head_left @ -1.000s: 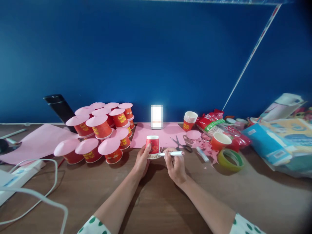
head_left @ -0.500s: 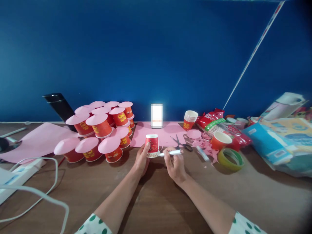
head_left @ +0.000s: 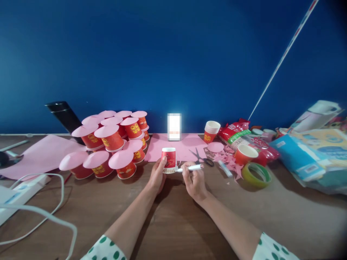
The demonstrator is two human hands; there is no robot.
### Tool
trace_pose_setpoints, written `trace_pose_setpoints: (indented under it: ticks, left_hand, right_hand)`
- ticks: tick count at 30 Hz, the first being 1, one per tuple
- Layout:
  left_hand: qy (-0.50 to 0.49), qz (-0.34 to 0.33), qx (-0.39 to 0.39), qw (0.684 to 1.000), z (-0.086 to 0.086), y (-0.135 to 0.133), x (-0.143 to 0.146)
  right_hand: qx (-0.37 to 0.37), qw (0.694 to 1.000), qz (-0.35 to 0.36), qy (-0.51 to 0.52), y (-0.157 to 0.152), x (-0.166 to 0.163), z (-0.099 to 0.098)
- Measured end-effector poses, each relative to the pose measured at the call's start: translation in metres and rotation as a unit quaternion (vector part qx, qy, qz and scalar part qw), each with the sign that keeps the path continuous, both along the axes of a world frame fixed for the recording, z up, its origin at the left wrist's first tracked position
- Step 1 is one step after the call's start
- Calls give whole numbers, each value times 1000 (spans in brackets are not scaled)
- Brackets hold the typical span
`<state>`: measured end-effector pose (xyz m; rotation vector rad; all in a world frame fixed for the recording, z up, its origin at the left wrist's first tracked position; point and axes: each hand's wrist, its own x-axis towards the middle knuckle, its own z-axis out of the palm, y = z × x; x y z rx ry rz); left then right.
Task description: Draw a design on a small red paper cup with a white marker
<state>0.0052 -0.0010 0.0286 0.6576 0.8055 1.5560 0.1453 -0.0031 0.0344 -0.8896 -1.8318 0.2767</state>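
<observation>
1. The left hand point(head_left: 157, 177) is closed round the side of the cup point(head_left: 169, 159), thumb up against its red wall.
2. The cup stands mouth-down on the table point(head_left: 173, 224), just at the near edge of the pink sheet point(head_left: 187, 144) – whether its rim rests on paper or bare wood cannot be told.
3. The right hand point(head_left: 193, 182) pinches the pen point(head_left: 191, 168) in a writing grip, with the tip laid against the cup's lower rim on its right side.
4. The step in hand looks like marking round the rim.
5. Going on round would call for a firm press on the cup and a low, steady pen – a slip would skew the line.
6. Scissors point(head_left: 202, 159) lie just beside the right hand; capped cups point(head_left: 111, 144) are piled to the left.
</observation>
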Motion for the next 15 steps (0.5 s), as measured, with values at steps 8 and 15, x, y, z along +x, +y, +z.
trace_pose_setpoints:
  ticks: [8, 15]
  left_hand:
    - [2, -17, 11, 1000, -6, 2, -2]
    - [-3, -11, 7, 1000, -5, 1, -1]
  right_hand:
    - [-9, 1000, 1, 1, 0, 0, 0]
    - [2, 1000, -5, 12, 0, 1, 0]
